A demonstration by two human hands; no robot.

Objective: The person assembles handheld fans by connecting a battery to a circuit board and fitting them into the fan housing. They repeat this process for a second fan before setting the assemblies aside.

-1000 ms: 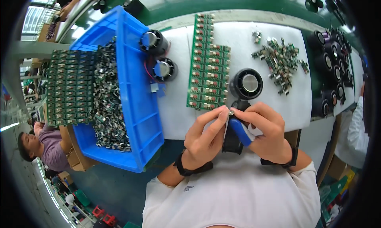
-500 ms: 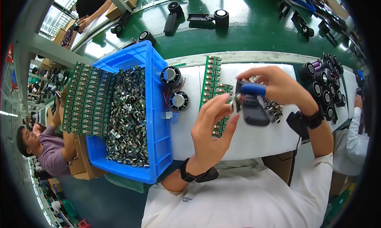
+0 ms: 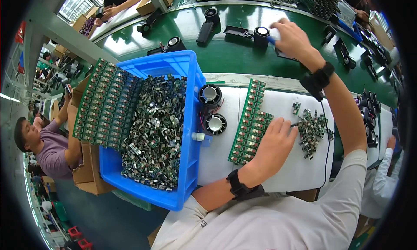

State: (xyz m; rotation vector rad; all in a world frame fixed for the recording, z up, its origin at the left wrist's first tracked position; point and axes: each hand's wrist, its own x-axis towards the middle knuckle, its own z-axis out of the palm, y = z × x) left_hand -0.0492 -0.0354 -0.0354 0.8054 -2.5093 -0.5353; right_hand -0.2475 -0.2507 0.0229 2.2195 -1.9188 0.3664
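Right of the blue bin (image 3: 191, 132), a dark casing (image 3: 284, 55) has seemingly been set down, two-handed work interrupted: right hand (image 3: 293, 39) loosened, left hand (image 3: 273, 146)'s grip cannot be told

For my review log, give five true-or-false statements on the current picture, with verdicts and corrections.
1. The right hand is over the green surface. True.
2. The left hand is inside the blue bin. False: it is over the white mat, by a green board panel.
3. Small loose boards lie in the bin. True.
4. The paired round black parts sit inside the bin. False: they are beside it.
5. Both wrists wear black bands. True.
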